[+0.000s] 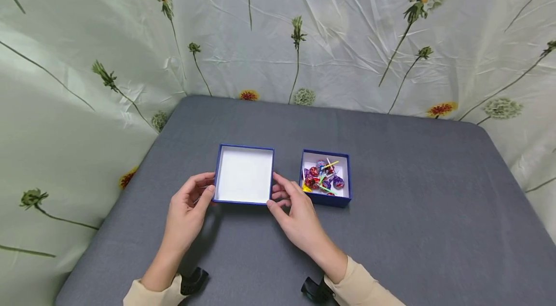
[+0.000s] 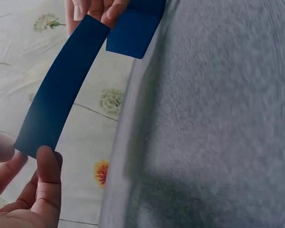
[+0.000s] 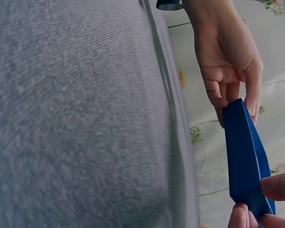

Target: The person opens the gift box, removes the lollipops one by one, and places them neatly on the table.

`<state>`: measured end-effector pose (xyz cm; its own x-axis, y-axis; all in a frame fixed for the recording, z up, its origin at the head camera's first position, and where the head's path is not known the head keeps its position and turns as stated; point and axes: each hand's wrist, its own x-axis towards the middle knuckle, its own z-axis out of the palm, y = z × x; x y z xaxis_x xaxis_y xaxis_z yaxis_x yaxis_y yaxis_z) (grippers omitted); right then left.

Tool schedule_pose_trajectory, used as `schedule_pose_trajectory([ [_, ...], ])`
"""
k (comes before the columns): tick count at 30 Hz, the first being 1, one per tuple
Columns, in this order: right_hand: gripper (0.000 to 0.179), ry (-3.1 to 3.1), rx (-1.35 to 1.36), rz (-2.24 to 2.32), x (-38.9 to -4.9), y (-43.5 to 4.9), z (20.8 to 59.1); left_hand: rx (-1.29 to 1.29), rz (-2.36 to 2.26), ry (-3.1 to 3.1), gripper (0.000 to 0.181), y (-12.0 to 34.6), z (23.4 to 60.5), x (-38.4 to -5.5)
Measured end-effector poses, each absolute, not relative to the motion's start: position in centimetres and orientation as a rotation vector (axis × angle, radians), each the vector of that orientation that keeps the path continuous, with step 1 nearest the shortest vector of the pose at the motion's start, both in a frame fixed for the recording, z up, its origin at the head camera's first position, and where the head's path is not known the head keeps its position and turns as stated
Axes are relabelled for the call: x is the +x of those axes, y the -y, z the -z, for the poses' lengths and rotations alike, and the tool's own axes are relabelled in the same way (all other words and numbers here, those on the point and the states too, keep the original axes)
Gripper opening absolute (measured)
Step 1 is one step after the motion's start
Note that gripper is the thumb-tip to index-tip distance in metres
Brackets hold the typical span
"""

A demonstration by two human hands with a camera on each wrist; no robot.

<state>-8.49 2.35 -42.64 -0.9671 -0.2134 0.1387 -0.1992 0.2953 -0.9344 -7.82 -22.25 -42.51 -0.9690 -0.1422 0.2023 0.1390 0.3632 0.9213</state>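
A shallow square box lid point(image 1: 244, 174), blue outside and white inside, is held up above the table with its hollow side facing me. My left hand point(image 1: 184, 216) grips its left edge, thumb at the near corner. The right hand point(image 1: 299, 219) pinches the opposite edge, with the thumb at the near right corner. Both wrist views show the lid's blue side wall point(image 2: 64, 90) between the fingers of the two hands. Just right of the lid stands a blue box point(image 1: 327, 199) with white inner walls. Wrapped lollipops point(image 1: 321, 178) with coloured sticks lie inside it.
A grey cloth-covered table point(image 1: 417, 209) lies under everything. Behind it and along its sides hangs a pale, shiny curtain point(image 1: 347, 31) printed with dandelions and orange flowers. Black wrist devices point(image 1: 194, 281) sit at both beige sleeve cuffs.
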Motion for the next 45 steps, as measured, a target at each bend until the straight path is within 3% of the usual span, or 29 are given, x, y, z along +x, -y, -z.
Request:
schedule_pose_trajectory([
  [18,0.051,-2.479,-0.377,1.768,-9.7,-1.2,44.6,0.114,1.642,2.471,0.026,22.8,44.6,-9.3],
  [45,0.06,-2.447,-0.44,1.571,-10.0,-1.7,44.5,0.196,1.398,2.667,0.03,23.0,45.1,-9.2],
])
